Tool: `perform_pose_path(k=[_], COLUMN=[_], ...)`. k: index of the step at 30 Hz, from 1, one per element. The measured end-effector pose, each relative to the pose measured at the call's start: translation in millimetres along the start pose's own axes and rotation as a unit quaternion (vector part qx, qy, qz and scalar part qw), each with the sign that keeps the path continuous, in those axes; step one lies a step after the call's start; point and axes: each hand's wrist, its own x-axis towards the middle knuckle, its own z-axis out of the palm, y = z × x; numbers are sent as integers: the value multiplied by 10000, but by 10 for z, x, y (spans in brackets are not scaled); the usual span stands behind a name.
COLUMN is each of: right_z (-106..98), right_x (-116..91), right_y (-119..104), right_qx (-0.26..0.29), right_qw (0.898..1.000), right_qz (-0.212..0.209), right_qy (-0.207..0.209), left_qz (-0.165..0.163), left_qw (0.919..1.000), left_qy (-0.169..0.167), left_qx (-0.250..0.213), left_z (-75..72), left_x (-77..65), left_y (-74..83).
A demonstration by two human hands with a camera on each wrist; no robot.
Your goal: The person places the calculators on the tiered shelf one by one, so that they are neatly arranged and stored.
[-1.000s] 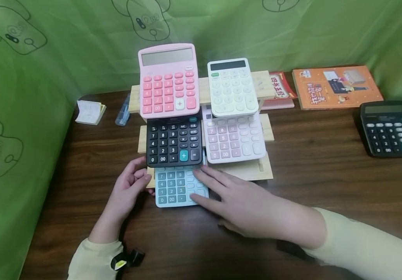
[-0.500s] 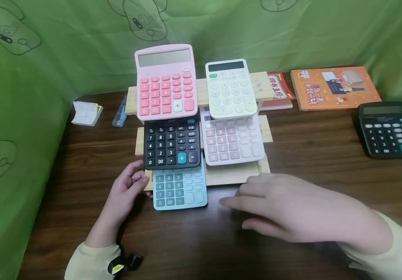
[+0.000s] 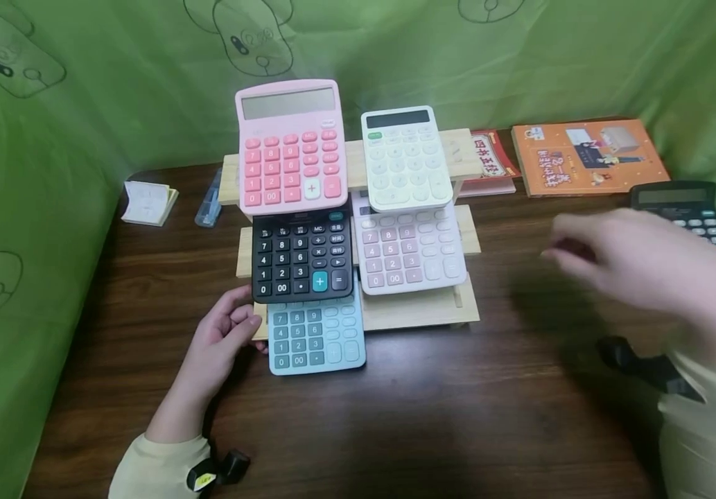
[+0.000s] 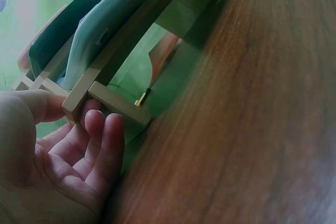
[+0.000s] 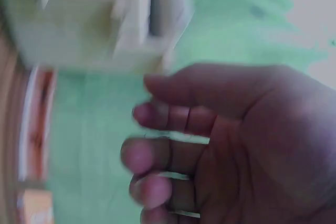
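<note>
My left hand point(image 3: 223, 338) grips the lower left corner of a tiered wooden rack point(image 3: 416, 313); in the left wrist view, thumb and fingers pinch the end of a wooden strip point(image 4: 79, 97). On the rack's left side lean a pink calculator point(image 3: 292, 156), a black calculator point(image 3: 303, 258) and a light blue calculator point(image 3: 317, 339), top to bottom. Its right side bears a white calculator point(image 3: 406, 161) above a white and lilac calculator point(image 3: 412, 253). Over the table at right hovers my right hand point(image 3: 626, 263), loosely curled and holding nothing. It partly hides another black calculator point(image 3: 676, 196).
An orange book point(image 3: 588, 158) lies at the back right, beside a red book point(image 3: 489, 154) partly behind the rack. Back left are a small paper pad point(image 3: 147, 202) and a clear blue object point(image 3: 209, 206). Green curtain point(image 3: 395, 55) surrounds the dark wooden table point(image 3: 432, 416).
My right hand has left the light blue calculator and swung right, towards the black calculator on the table. The left hand keeps its grip on the rack. The head view has shifted slightly.
</note>
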Motion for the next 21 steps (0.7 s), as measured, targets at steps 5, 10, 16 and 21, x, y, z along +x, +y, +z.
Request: perform_pose_path(k=[5,10,16,21], right_z=[125,264,250,271], right_x=[208,316,308,207], right_y=[647,1057,1324,1616], right_qx=[-28,32,268,194], right_qw=[9924,9855,9640,9158], right_qz=[1087,1668,2571,3976], right_qy=[-581,-319,618,531], left_qz=[-10,-40,-25,-82], left_qw=[10000,10000,10000,9999], left_qy=[20,-11,0,50], left_qx=[56,35,-7,41], left_z=[5,10,12,6], left_x=[-7,-10,-6,-3], left_y=[-4,-15,-7,-2])
